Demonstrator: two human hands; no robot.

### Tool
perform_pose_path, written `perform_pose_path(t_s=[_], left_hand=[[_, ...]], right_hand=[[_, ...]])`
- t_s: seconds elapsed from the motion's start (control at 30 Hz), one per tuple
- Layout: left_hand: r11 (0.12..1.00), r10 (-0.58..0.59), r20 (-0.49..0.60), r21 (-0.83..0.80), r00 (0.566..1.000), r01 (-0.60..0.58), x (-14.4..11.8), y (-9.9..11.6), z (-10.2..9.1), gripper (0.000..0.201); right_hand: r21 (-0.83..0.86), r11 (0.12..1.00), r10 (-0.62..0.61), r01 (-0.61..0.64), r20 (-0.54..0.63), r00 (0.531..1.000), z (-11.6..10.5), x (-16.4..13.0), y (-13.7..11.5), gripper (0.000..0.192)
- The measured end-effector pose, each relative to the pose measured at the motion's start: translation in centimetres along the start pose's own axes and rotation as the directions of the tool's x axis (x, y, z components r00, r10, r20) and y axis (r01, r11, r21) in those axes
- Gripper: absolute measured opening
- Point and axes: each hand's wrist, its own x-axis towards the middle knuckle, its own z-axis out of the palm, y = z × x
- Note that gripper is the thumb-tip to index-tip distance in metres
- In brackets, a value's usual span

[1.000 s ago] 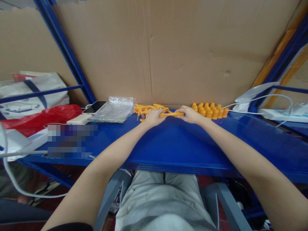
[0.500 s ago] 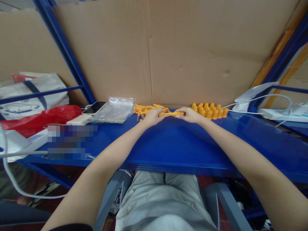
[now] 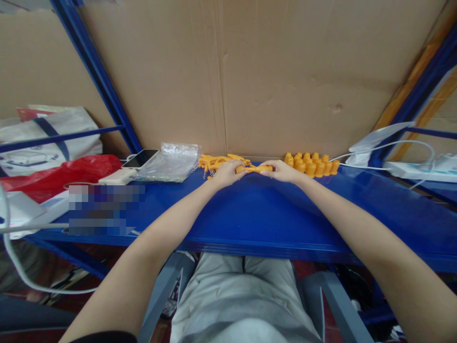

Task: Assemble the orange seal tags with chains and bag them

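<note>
Left hand [image 3: 226,173] and right hand [image 3: 282,171] each pinch, apparently, one orange plastic piece [image 3: 254,168] between them.

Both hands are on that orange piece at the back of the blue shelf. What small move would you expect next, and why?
Probably a squeeze inward: left hand and right hand each grip one end of the orange piece, which lies between the loose orange parts and the standing orange row.

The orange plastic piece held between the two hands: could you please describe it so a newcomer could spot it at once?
On the blue metal shelf, near the cardboard back wall, the left hand and right hand grip the slim orange plastic piece. It alone is held, between a loose orange pile and upright orange rows.
</note>
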Motion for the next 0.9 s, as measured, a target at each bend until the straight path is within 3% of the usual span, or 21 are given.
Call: perform_pose_path(t_s=[0.17,0.37,0.47,0.63,0.8,0.9], left_hand=[[1.000,-0.007,-0.018,-0.021,1.000,0.006,0.1,-0.4,0.1,0.022],[0.999,-0.034,-0.010,-0.035,0.999,0.033,0.3,-0.7,0.1,0.018],[0.999,-0.043,-0.015,-0.024,0.999,0.043,0.2,-0.7,-0.1,0.017],[0.999,-0.038,-0.034,0.000,0.999,0.038,0.1,-0.7,-0.3,0.020],[1.000,-0.025,-0.034,0.018,0.999,0.025,0.0,-0.8,0.0,0.021],[1.000,-0.021,-0.033,0.019,0.999,0.021,0.0,-0.6,0.1,0.022]], right_hand=[[0.017,0.999,0.027,-0.027,-0.016,0.999,-0.1,0.2,-0.2,0.033],[0.242,0.939,0.239,-0.245,0.053,0.970,-0.6,-0.1,0.0,0.055],[0.374,0.890,0.272,-0.262,0.027,0.962,-0.8,-0.3,0.0,0.041],[0.557,0.759,0.332,-0.338,0.114,0.936,-0.8,-0.5,-1.1,0.012],[0.559,0.724,0.403,-0.403,0.132,0.906,-0.5,-0.5,-1.6,0.036],[0.547,0.723,0.418,-0.423,0.142,0.897,-0.6,-0.6,-1.4,0.040]])
